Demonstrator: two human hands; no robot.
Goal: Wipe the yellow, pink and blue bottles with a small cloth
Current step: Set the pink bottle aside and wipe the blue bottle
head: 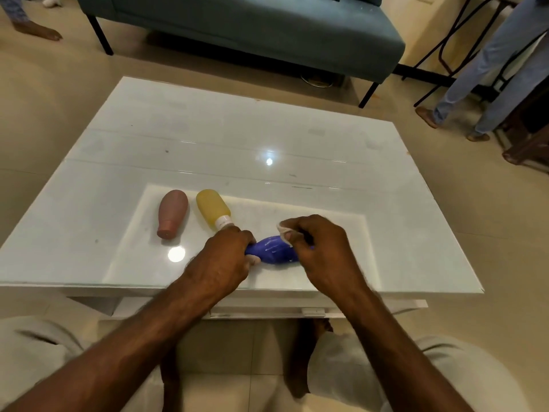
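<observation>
On the near part of a white glass-topped table (297,138) the blue bottle (271,253) lies on its side, stretched left to right between two hands. At its left end the left hand (224,258) is closed around the bottle. At its right end the right hand (319,245) is clenched on a small white cloth (284,231), pressed against the bottle's upper right side; only a bit of cloth shows past the fingers.

Just beyond the left hand lies the yellow bottle (213,209), on its side, with its white cap (224,223) pointing toward the knuckles and almost touching them. Left of it, close but apart, the pink bottle (173,213) lies on its side, cap toward the near edge.

Behind and to the right of the bottles the tabletop is bare as far as its far and right edges. The blue bottle sits near the front edge, with a narrow strip of glass between it and the rim. Beyond the table stands a teal sofa (252,28) on black legs; at far right another person's legs (487,72) stand on the tiled floor (44,93), well clear of the table.
</observation>
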